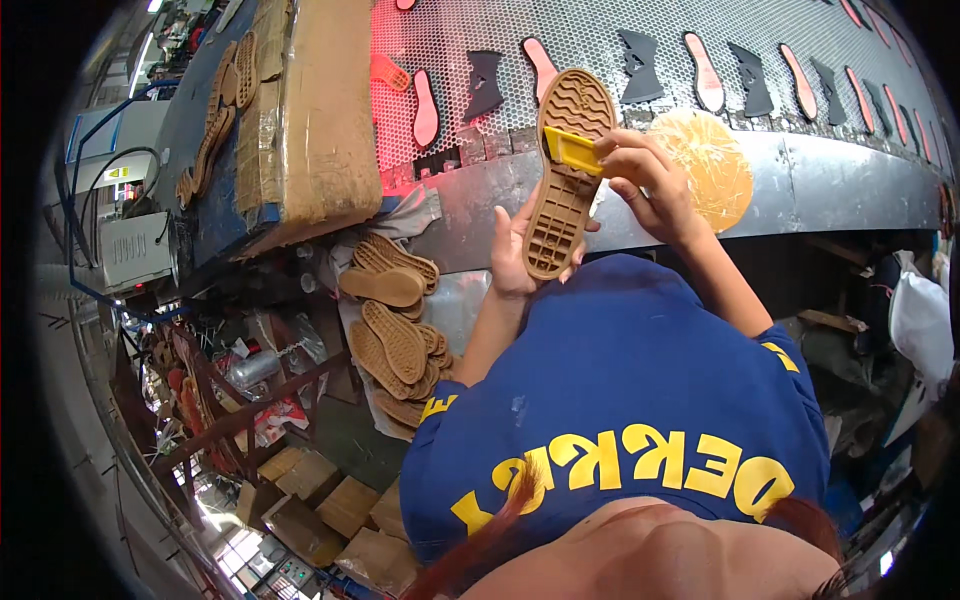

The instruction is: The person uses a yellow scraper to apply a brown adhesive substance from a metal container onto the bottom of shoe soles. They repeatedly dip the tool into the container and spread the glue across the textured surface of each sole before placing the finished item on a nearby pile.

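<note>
A brown rubber shoe sole (566, 215) is held upright over the conveyor's front edge, its patterned tread toward me. My left hand (515, 250) grips it around the lower end, thumb on the left side and fingertips showing at the right. Between the fingers of my right hand (655, 185) is a yellow flat plastic piece (574, 150), shaped like a small scraper. It lies across the middle of the sole and seems to touch it. The edge against the sole is partly hidden.
A metal mesh conveyor (590, 20) carries pink-faced sole pieces (703, 72) and black cut parts (640, 68). An orange round pad (705, 165) lies on the metal ledge (820, 175). Brown soles (395, 340) are stacked at my left, below a large cardboard-covered block (320, 120).
</note>
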The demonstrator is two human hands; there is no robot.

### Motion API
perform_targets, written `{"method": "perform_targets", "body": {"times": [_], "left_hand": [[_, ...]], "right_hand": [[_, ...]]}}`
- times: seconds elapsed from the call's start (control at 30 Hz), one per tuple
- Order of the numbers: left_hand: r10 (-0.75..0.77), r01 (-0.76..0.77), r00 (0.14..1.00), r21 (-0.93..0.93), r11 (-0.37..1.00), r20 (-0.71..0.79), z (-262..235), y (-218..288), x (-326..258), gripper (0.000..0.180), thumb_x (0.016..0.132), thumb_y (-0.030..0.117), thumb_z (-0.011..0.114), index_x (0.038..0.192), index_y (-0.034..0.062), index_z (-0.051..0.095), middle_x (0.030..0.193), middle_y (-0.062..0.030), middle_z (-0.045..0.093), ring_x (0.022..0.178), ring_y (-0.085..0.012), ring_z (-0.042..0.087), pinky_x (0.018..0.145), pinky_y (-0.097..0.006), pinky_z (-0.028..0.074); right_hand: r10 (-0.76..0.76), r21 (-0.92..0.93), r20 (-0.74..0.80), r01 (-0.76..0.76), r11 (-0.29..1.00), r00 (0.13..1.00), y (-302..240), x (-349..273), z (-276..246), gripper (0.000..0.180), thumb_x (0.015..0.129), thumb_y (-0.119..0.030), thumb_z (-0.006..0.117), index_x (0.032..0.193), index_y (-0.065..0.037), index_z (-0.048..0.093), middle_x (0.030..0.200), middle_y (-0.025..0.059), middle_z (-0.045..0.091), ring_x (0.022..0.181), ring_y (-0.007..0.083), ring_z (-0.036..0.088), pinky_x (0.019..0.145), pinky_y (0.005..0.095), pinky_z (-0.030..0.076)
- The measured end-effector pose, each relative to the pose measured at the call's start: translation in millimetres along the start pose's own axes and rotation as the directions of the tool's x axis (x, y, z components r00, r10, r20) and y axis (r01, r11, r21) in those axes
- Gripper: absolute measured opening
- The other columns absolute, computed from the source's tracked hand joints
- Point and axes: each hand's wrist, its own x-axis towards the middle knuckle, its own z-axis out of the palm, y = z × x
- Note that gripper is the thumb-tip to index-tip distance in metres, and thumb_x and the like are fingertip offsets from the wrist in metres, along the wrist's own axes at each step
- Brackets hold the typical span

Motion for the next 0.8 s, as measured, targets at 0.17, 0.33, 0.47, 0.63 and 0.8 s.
{"method": "perform_targets", "body": {"times": [0.17, 0.33, 0.47, 0.63, 0.8], "left_hand": [[0.010, -0.011, 0.999, -0.012, 1.000, -0.049, 5.1, 1.4, 3.8, 0.090, 0.088, 0.077, 0.021, 0.151, 0.0131, 0.017, 0.113, -0.0327, 0.055, 0.070, -0.0270, 0.063, 0.045, -0.028, 0.052], [0.020, -0.063, 0.969, -0.169, 0.984, -0.246, 21.0, 3.6, 12.0, 0.083, 0.091, 0.073, 0.019, 0.148, 0.0136, 0.025, 0.112, -0.0242, 0.058, 0.075, -0.0283, 0.064, 0.048, -0.034, 0.053], [0.097, -0.141, 0.942, -0.116, 0.983, -0.320, 18.2, -0.2, 25.0, 0.079, 0.094, 0.068, 0.019, 0.146, 0.0095, 0.027, 0.117, -0.0202, 0.059, 0.100, -0.0313, 0.062, 0.073, -0.041, 0.056], [0.133, -0.171, 0.943, -0.102, 0.980, -0.305, 20.5, 2.7, 28.1, 0.082, 0.094, 0.068, 0.017, 0.145, 0.0044, 0.026, 0.129, -0.0243, 0.051, 0.110, -0.0350, 0.058, 0.086, -0.045, 0.053], [0.101, -0.139, 0.963, -0.139, 0.980, -0.250, 20.3, 7.6, 26.3, 0.087, 0.092, 0.071, 0.015, 0.144, 0.0033, 0.026, 0.128, -0.0259, 0.051, 0.110, -0.0370, 0.058, 0.087, -0.046, 0.052]], "right_hand": [[-0.046, -0.057, 0.059, 0.049, 0.997, 0.997, -13.1, -4.3, -6.1, 0.022, 0.085, -0.006, 0.066, 0.105, -0.002, 0.056, 0.114, 0.0143, 0.058, 0.098, 0.0287, 0.063, 0.080, 0.0343, 0.054], [-0.116, -0.106, 0.106, 0.127, 0.986, 0.988, -25.6, -16.2, 5.7, 0.025, 0.083, -0.011, 0.069, 0.102, -0.002, 0.055, 0.111, 0.0154, 0.057, 0.097, 0.0332, 0.062, 0.081, 0.0379, 0.053], [-0.174, -0.082, 0.124, 0.185, 0.979, 0.977, -29.4, -26.1, 15.5, 0.026, 0.082, -0.011, 0.070, 0.100, -0.001, 0.055, 0.110, 0.0159, 0.056, 0.096, 0.0349, 0.061, 0.081, 0.0391, 0.052], [-0.140, 0.003, 0.189, 0.142, 0.990, 0.972, -34.9, -28.1, 8.1, 0.025, 0.081, -0.009, 0.070, 0.099, -0.003, 0.055, 0.111, 0.0155, 0.056, 0.095, 0.0348, 0.061, 0.079, 0.0397, 0.052], [-0.115, 0.060, 0.276, 0.102, 0.993, 0.954, -38.1, -24.6, -2.8, 0.026, 0.081, -0.008, 0.069, 0.101, -0.002, 0.054, 0.113, 0.0148, 0.056, 0.096, 0.0349, 0.061, 0.081, 0.0398, 0.051]]}}
